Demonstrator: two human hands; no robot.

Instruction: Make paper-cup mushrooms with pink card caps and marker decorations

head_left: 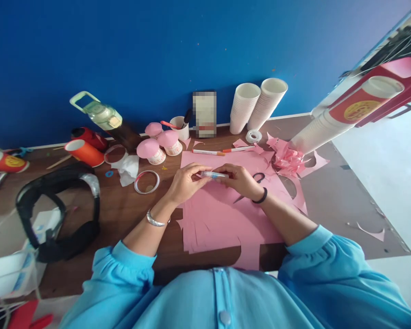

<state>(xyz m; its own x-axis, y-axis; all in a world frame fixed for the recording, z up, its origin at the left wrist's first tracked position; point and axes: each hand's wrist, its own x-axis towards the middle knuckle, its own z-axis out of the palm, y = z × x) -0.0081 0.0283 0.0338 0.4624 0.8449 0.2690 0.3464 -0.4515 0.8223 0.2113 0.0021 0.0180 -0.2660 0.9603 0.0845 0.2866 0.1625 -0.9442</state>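
Note:
Above the pink paper sheets, my left hand and my right hand meet around a small whitish tube with blue print. Fingers of both hands are closed on it, one hand at each end. It lies level, and its exact kind is too small to tell. Dark-handled scissors rest on the paper, partly under my right hand. Just beyond my hands, two white-and-orange marker pens lie at the paper's far edge.
Three paper cups with pink cone tops stand behind left. Tall cup stacks stand by the blue wall. Pink scraps are heaped at right. A tape roll, a bottle and a black padded ring occupy the left.

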